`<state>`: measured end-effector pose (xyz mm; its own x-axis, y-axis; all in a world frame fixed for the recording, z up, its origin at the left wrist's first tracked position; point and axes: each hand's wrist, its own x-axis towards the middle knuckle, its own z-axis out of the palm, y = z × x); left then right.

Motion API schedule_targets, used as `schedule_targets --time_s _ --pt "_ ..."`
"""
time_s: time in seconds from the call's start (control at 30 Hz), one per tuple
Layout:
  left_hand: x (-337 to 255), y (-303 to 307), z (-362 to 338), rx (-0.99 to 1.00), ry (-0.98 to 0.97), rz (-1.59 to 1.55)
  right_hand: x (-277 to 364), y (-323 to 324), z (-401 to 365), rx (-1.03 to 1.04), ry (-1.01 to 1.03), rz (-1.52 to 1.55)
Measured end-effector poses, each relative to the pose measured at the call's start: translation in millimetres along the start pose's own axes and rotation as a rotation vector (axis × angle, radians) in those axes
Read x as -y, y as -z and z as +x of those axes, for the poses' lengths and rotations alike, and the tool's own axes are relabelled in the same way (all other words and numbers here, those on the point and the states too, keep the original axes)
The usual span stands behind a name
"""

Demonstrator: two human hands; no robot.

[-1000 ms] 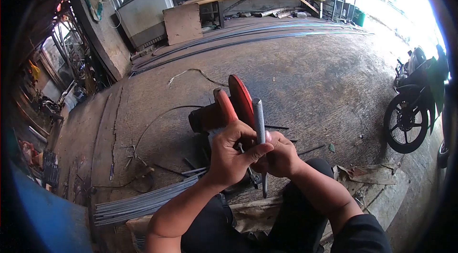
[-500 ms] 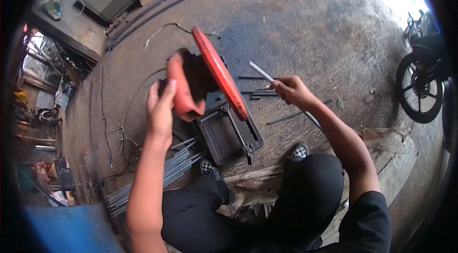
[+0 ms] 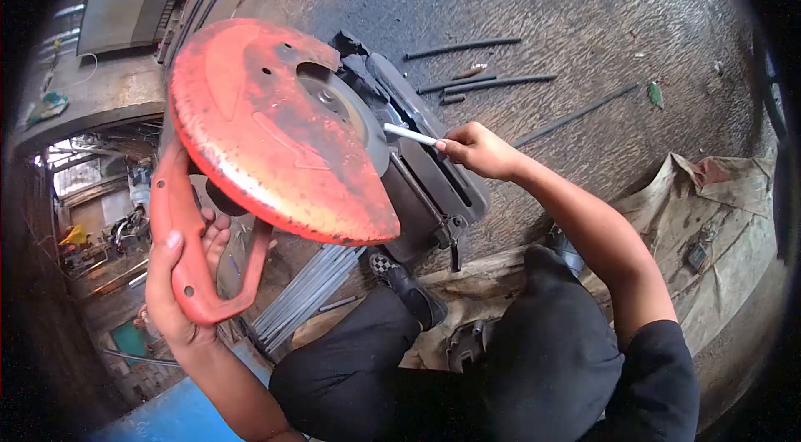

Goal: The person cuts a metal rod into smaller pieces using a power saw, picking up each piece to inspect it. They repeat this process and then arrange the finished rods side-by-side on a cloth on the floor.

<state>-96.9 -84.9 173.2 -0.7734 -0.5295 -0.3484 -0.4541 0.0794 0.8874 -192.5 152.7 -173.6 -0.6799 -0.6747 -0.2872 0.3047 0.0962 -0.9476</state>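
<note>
A cut-off saw with a worn red blade guard (image 3: 250,129) fills the left middle of the head view. Its grey cutting disc (image 3: 371,138) shows past the guard's right edge. My left hand (image 3: 179,292) is closed round the saw's red looped handle (image 3: 179,250), thumb outside and fingertips inside the loop. Between the fingers of my right hand (image 3: 484,150) is a thin silvery metal tube (image 3: 409,134), its far end right by the disc. The saw's dark base (image 3: 400,233) stands on the floor below, with a clamp (image 3: 451,231) at its near end.
Several grey metal tubes (image 3: 309,292) lie bundled near my left shoe (image 3: 409,288). Dark rods (image 3: 509,83) are scattered beyond the saw. A crumpled tarp (image 3: 709,233) spreads at the right. A blue surface (image 3: 179,409) is at the lower left.
My left hand has gone from beside the handle to a grip round it. The guard now looks larger and turned broadside. My right hand has brought the tube's end to the disc.
</note>
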Motion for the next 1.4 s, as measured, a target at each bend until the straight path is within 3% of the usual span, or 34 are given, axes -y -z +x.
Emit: schedule_targets --time_s 0.23,0.4,0.83,0.9,1.03,1.13,1.23,1.27,1.33,1.4 --pt "2.3 -5.7 -3.6 -0.055 -0.008 -0.041 3.7 -7.9 8.8 -0.022 0.103 -0.223" --pt "2.4 -11.8 -4.1 -0.059 -0.033 -0.079 13.8 -16.4 5.1 -0.19 0.161 -0.311" --pt "2.8 -11.8 -4.0 -0.029 -0.044 -0.079 -0.4 -34.9 7.4 -0.351 0.266 -0.424" --pt "3.5 -11.7 -3.7 -0.013 -0.053 -0.089 -1.0 -38.4 6.7 -0.446 0.37 -0.495" --pt "3.1 -14.0 -4.2 -0.025 -0.053 -0.077 1.2 -40.1 6.6 -0.498 0.342 -0.61" --pt "3.3 -4.8 -1.3 -0.023 -0.049 -0.07 5.6 -30.4 3.9 -0.476 0.352 -0.672" --pt "1.7 9.4 0.5 -0.026 -0.023 0.094 20.3 -13.1 2.3 -0.223 0.096 -0.555" --pt "2.7 8.1 0.5 -0.034 -0.032 0.079 15.9 -7.1 6.5 -0.222 0.097 -0.556" --pt "4.1 3.8 0.6 -0.039 -0.039 0.063 9.9 2.1 10.7 -0.052 0.083 -0.167" --pt "4.7 0.1 0.7 0.024 -0.049 0.002 13.0 9.8 5.3 -0.007 0.06 -0.051"
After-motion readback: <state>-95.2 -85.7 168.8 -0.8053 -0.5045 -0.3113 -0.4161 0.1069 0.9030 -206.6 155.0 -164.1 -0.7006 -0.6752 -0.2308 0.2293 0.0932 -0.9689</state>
